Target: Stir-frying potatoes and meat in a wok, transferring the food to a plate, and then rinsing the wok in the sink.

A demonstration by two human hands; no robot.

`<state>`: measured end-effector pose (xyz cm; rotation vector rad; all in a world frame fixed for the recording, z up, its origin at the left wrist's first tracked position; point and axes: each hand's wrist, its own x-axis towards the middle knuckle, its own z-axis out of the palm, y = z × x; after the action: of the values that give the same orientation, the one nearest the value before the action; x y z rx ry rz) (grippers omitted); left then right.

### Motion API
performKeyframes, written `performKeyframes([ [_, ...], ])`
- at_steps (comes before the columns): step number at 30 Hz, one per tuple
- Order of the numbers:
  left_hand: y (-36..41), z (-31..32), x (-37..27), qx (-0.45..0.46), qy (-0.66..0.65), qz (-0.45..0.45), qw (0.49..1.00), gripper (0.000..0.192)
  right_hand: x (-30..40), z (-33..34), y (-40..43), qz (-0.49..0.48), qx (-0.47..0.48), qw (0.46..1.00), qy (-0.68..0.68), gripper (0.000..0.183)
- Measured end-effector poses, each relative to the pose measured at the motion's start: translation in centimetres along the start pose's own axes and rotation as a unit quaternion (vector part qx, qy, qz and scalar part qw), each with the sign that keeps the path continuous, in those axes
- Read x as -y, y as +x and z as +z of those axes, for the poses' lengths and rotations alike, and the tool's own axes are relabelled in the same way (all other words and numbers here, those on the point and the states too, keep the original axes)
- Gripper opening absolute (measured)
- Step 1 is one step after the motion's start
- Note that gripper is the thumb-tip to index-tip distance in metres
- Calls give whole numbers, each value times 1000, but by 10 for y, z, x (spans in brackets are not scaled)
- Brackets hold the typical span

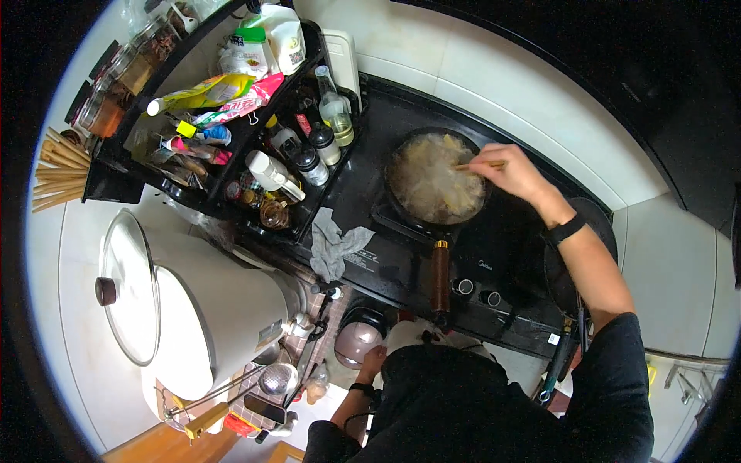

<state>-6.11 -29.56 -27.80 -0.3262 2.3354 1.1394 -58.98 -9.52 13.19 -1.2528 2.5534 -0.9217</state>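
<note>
A wok-style pan (437, 179) with a brown wooden handle (440, 278) sits on a black gas stove (393, 266). Pale food pieces simmer in cloudy, bubbling liquid inside it, under rising steam. Over the pan's right rim, my right hand (502, 169) is closed on a thin wooden utensil (463, 166), probably chopsticks; its far end is hidden by the steam and food. Low down near my waist, my left hand (374, 360) is beside a dark, rounded appliance with a translucent lid (360, 341); whether it holds anything is not visible. A grey cloth (336, 246) lies on the stove's left part.
A black rack (208, 197) with bottles and seasoning bags stands left of the stove. A large white cylinder (226, 301) with a glass lid (130, 295) leaning by it is at lower left. Another dark pan (579, 249) is under my right forearm. A skimmer (278, 379) lies lower left.
</note>
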Motion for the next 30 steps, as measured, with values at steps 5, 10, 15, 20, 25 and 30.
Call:
performKeyframes([
  [5, 2, -14, -29, -66, -118, -27, 990, 31, -12, -21, -9, 171, -98, 980, 11, 17],
  [10, 15, -8, -15, -50, -107, -12, 993, 31, -24, 5, -7, 205, -47, 977, 48, 25],
  [15, 10, -4, -6, -56, -81, -34, 995, 31, -4, 19, -4, 204, -11, 968, 143, 25],
  [20, 2, -13, -16, -5, -59, -87, 994, 34, 20, 0, -4, 191, -49, 960, 197, 22],
  [25, -4, -11, -22, -37, -134, -108, 984, 35, 41, 14, -11, 138, 70, 963, 222, 15],
  [30, -2, 5, -6, -79, -73, -23, 994, 35, 37, 41, -1, 55, 79, 985, 143, 17],
])
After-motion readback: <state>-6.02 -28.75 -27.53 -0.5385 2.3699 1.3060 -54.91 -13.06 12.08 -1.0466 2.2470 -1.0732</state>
